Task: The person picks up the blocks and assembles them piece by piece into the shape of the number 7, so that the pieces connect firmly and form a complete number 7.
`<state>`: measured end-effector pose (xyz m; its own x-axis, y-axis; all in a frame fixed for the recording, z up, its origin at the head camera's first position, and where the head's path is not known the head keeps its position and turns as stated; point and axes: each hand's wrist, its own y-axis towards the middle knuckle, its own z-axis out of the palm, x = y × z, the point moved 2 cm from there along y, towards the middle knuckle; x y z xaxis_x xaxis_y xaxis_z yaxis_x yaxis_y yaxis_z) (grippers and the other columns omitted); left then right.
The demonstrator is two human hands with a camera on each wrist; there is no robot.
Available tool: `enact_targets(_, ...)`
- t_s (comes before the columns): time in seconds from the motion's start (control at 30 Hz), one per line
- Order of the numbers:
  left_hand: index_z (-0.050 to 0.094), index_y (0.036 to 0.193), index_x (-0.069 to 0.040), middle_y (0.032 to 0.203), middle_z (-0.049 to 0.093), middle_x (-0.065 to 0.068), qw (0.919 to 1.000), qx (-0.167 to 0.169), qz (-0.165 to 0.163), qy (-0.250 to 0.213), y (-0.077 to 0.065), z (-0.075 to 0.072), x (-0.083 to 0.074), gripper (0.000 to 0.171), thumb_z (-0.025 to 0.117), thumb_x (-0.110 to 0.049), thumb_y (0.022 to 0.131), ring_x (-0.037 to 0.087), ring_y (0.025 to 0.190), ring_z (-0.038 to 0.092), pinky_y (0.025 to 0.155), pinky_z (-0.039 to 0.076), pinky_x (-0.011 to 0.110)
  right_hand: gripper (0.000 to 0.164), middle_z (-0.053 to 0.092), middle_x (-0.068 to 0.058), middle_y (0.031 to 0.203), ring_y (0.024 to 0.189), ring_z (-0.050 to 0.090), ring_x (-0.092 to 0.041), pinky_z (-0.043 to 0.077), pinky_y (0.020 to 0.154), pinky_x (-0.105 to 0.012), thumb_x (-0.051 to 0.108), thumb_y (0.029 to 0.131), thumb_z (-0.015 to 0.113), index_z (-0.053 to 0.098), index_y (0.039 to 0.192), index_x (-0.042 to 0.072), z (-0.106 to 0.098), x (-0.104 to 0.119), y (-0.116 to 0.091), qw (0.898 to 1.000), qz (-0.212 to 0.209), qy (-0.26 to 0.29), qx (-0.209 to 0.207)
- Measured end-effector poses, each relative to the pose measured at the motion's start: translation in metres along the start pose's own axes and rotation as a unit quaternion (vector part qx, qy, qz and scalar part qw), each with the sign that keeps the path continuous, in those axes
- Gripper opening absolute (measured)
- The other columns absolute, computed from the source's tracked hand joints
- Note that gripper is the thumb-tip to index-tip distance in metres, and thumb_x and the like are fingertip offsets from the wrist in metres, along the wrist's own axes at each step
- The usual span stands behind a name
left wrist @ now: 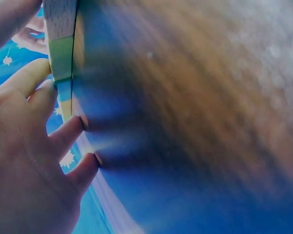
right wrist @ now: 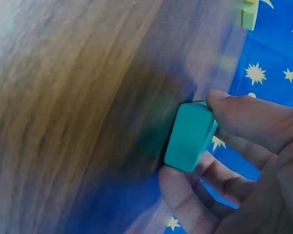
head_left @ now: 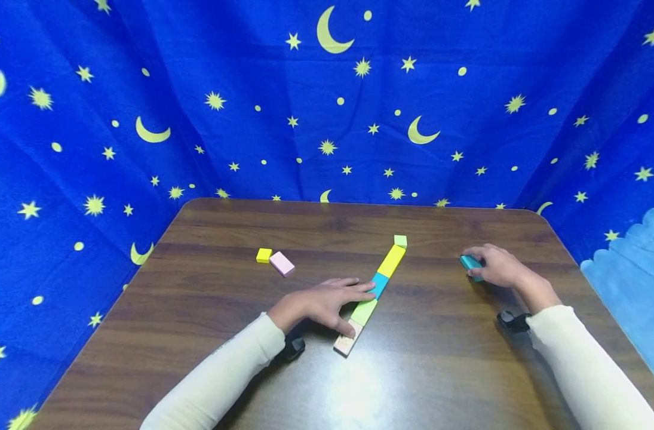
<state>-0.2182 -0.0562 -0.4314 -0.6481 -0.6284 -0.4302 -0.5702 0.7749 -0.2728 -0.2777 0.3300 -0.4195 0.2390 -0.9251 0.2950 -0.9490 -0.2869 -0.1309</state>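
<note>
A slanting row of blocks lies on the table: a plain wood block (head_left: 345, 344) nearest, then a green block (head_left: 364, 312), a blue block (head_left: 380, 284), a yellow block (head_left: 392, 261) and a small light green block (head_left: 400, 240) at the far end. My left hand (head_left: 327, 303) is spread over the near part of this row, thumb at the wood block and fingertips at the blue one. In the left wrist view, two of its fingertips (left wrist: 90, 158) reach down beside the row. Off to the right, my right hand (head_left: 500, 267) pinches a teal block (right wrist: 188, 136) between thumb and fingers.
A small yellow block (head_left: 264, 255) and a pink block (head_left: 282, 264) lie side by side on the left of the brown table (head_left: 224, 233). Blue cloth (head_left: 262, 71) with moons and stars hangs around the table's back and sides.
</note>
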Motion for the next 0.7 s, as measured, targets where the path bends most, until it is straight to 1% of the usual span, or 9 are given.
enact_targets(0.07, 0.034, 0.155, -0.030, 0.167, 0.016, -0.015, 1.0000, -0.003, 0.003, 0.001, 0.0006, 0.0002, -0.0009, 0.083, 0.074, -0.045, 0.084, 0.025, 0.157, 0.014, 0.127, 0.016, 0.049, 0.050, 0.057, -0.033, 0.121, 0.100, 0.059, -0.041, 0.050, 0.076, -0.050, 0.021, 0.090, 0.069, 0.057, 0.134, 0.001, -0.0001, 0.0013, -0.0005, 1.000, 0.014, 0.008, 0.007)
enact_targets(0.2, 0.033, 0.155, -0.030, 0.167, 0.016, -0.015, 1.0000, 0.000, 0.000, -0.001, -0.0002, -0.0010, -0.0018, 0.083, 0.074, -0.045, 0.085, 0.026, 0.157, 0.014, 0.127, 0.015, 0.049, 0.049, 0.056, -0.033, 0.121, 0.101, 0.058, -0.042, 0.049, 0.076, -0.050, 0.019, 0.089, 0.069, 0.058, 0.133, 0.001, -0.0008, 0.0038, -0.0016, 1.000, 0.024, 0.018, 0.007)
enact_targets(0.37, 0.034, 0.155, -0.031, 0.167, 0.016, -0.016, 1.0000, 0.000, -0.007, 0.001, -0.0016, -0.0013, -0.0007, 0.082, 0.074, -0.045, 0.085, 0.024, 0.157, 0.013, 0.127, 0.015, 0.049, 0.048, 0.059, -0.029, 0.112, 0.094, 0.058, -0.036, 0.048, 0.071, -0.039, 0.019, 0.087, 0.071, 0.060, 0.130, 0.001, -0.0006, 0.0074, 0.0024, 1.000, 0.012, 0.014, -0.003)
enact_targets(0.43, 0.034, 0.155, -0.031, 0.167, 0.016, -0.017, 1.0000, -0.001, -0.008, 0.002, -0.0019, -0.0009, 0.0002, 0.082, 0.074, -0.045, 0.085, 0.024, 0.157, 0.013, 0.127, 0.015, 0.049, 0.046, 0.060, -0.027, 0.109, 0.093, 0.057, -0.035, 0.047, 0.071, -0.036, 0.018, 0.087, 0.070, 0.060, 0.129, 0.001, -0.0002, 0.0083, 0.0045, 1.000, 0.008, 0.015, -0.005)
enact_targets(0.7, 0.033, 0.155, -0.032, 0.167, 0.016, -0.016, 1.0000, -0.001, 0.000, 0.002, 0.0001, 0.0013, 0.0008, 0.082, 0.073, -0.046, 0.085, 0.025, 0.157, 0.013, 0.126, 0.015, 0.051, 0.043, 0.061, -0.021, 0.101, 0.091, 0.057, -0.033, 0.045, 0.072, -0.036, 0.012, 0.086, 0.070, 0.062, 0.126, 0.001, -0.0029, 0.0037, 0.0056, 1.000, -0.002, 0.023, -0.009)
